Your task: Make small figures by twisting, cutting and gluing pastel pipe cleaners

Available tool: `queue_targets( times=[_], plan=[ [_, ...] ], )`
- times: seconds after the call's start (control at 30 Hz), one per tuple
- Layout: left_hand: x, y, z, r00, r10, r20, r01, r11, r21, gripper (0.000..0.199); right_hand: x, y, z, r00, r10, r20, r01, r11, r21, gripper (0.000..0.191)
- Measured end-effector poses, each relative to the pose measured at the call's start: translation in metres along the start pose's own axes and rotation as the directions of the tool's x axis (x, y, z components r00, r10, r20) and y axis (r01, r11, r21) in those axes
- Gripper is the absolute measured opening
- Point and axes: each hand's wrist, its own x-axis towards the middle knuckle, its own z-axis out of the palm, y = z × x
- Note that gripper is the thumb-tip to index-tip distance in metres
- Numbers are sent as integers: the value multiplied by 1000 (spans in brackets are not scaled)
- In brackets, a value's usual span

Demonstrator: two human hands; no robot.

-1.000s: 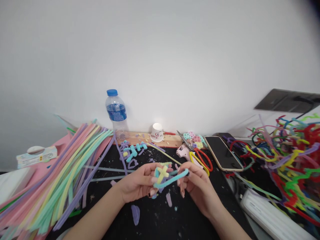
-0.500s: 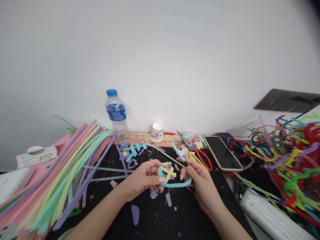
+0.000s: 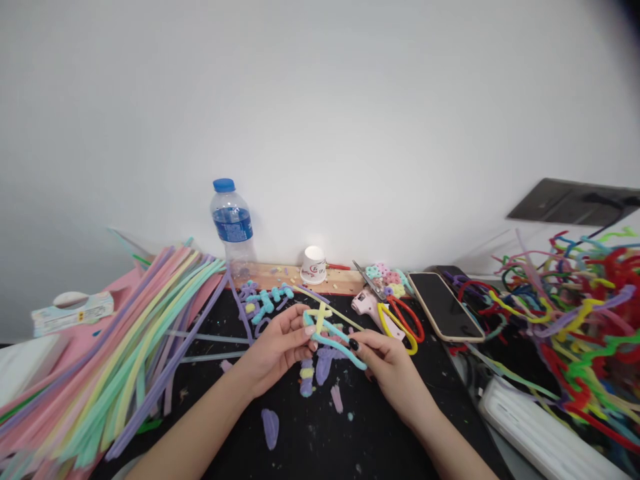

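My left hand [image 3: 277,350] pinches a light-blue pipe cleaner [image 3: 336,345] together with a pale-yellow pipe cleaner piece [image 3: 321,315] bent into a crossed shape. On the other side, my right hand [image 3: 387,363] is closed on the blue pipe cleaner, which makes a long narrow loop between both hands. Fuzzy purple pieces [image 3: 324,365] lie on the black mat below, beside a purple-and-yellow striped piece [image 3: 307,380]. A purple oval piece [image 3: 271,429] rests closer to me. The fingertips partly hide where blue and yellow meet.
Pastel pipe cleaners [image 3: 135,333] heap at left; tangled bright ones [image 3: 595,320] at right. A water bottle [image 3: 233,223], paper cup [image 3: 313,265], scissors [image 3: 373,283], pink glue gun [image 3: 367,305] and phone [image 3: 445,307] stand or lie toward the wall. A white power strip [image 3: 540,427] sits front right.
The blue pipe cleaner's free end, which stuck up past my right hand, is now folded back into a narrow loop. Both hands have shifted slightly left, uncovering the glue gun.
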Motion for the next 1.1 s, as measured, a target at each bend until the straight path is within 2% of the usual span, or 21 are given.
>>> queue_targets(
  times=[0.17, 0.27, 0.37, 0.47, 0.6, 0.67, 0.77, 0.83, 0.9, 0.93, 1.0, 1.1],
  plan=[
    [-1, 0, 1, 1000, -23, 22, 23, 1000, 4, 32, -1, -6, -1, 994, -94, 52, 96, 995, -41, 20],
    [-2, -1, 2, 996, -73, 46, 72, 997, 37, 34, -2, -7, 0, 993, -107, 55, 110, 993, -38, 19],
    [-3, -3, 3, 986, -129, 107, 119, 988, 94, 31, -3, -6, 5, 998, 20, 54, -21, 999, 30, 17],
    [-3, -6, 4, 967, -204, 152, 178, 970, 167, 29, -4, -2, 11, 982, 166, 91, -181, 965, 192, 20],
    [-5, -6, 7, 955, -264, 137, 225, 943, 247, 28, -4, -4, 11, 971, 138, 194, -197, 923, 331, 20],
    [-5, -4, 7, 954, -273, 126, 228, 930, 290, 25, -4, -8, 6, 976, 88, 199, -153, 929, 337, 13],
    [-6, -4, 7, 941, -305, 145, 230, 893, 386, 21, -6, -14, 0, 992, -55, 113, 21, 958, 285, 14],
    [-7, -6, 7, 923, -338, 184, 230, 869, 437, 20, -8, -17, -1, 976, -192, 102, 169, 965, 202, 19],
    [-8, -8, 8, 900, -372, 226, 239, 857, 457, 20, -11, -19, 3, 945, -292, 144, 277, 954, 118, 24],
    [-8, -10, 8, 891, -384, 240, 245, 854, 459, 19, -12, -20, 6, 934, -315, 168, 305, 949, 84, 23],
    [-9, -12, 10, 880, -399, 258, 253, 853, 456, 17, -14, -22, 11, 928, -318, 193, 318, 948, 28, 9],
    [-10, -13, 11, 867, -422, 265, 275, 848, 452, 15, -15, -23, 13, 942, -303, 141, 306, 952, 1, 11]
  ],
)
